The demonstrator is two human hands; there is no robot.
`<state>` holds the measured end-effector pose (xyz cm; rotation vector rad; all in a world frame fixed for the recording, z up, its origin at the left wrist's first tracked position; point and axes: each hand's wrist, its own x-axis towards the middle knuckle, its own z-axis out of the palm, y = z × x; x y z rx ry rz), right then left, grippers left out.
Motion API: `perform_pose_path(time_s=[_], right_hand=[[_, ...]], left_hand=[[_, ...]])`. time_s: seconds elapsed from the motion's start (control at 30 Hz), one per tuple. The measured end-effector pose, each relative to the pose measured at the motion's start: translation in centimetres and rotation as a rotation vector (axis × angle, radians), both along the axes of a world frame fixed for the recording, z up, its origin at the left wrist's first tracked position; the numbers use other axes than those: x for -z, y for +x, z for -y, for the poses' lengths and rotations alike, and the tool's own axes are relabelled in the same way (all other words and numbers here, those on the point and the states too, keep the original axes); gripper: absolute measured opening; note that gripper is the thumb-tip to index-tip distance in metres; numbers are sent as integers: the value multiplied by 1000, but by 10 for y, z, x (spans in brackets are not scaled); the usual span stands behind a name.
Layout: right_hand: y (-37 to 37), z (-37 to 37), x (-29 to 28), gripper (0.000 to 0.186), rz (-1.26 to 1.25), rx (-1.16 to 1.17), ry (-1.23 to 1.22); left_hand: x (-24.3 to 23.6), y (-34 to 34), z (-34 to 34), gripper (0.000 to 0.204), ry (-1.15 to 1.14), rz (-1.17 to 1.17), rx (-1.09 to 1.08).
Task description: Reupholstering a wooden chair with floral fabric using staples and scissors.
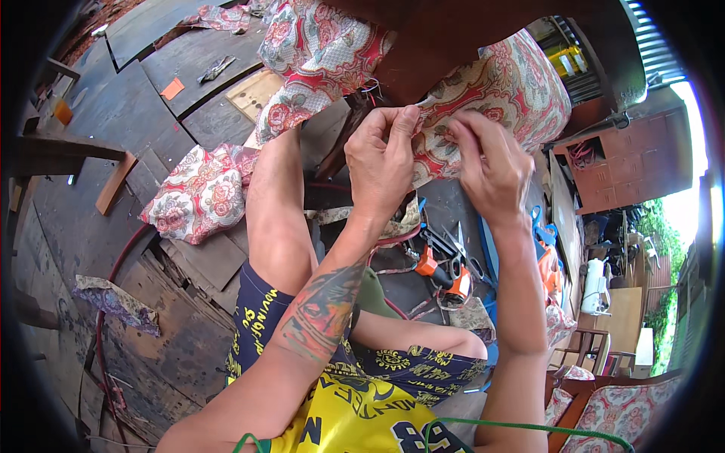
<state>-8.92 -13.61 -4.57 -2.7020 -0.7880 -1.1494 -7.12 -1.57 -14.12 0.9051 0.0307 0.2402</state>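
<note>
Forearms [325,294] reach up from the lower edge of the frame, the left one tattooed, past a yellow jersey [359,411] and dark printed shorts [257,313]. Just above centre, the left hand [384,162] has thumb and forefinger pinched together at the edge of the flowered cloth [521,98]; whether cloth or a thread sits between them I cannot tell. To its right, the right hand [495,166] is slightly blurred, fingers curled and the thumb near the forefinger, and I cannot tell if it grips anything. The cloth, red, white and grey, spreads across the upper right of centre, beside and partly below a dark brown piece [430,45]. Beneath the hands, scissors [458,243] lie by an orange-and-black tool [429,264]. Left of centre, a flowered bundle [198,192] rests on dark boards [204,124]. Farther off, a reddish-brown cabinet [630,174] stands at the right, with green foliage [661,257] behind, lower down
</note>
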Motion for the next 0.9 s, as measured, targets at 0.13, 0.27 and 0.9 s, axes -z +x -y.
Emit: perform_pose_path(time_s=[0.13,0.27,0.9], right_hand=[[20,-13,-15,23,-64,-128,-211],[28,-7,-13,28,-61,-147,-297],[24,-9,-28,32,-176,-174,-414]], left_hand=[[1,2,-3,24,285,26,-162],[-3,1,0,25,14,-18,-82],[16,-21,10,12,263,208,-306]])
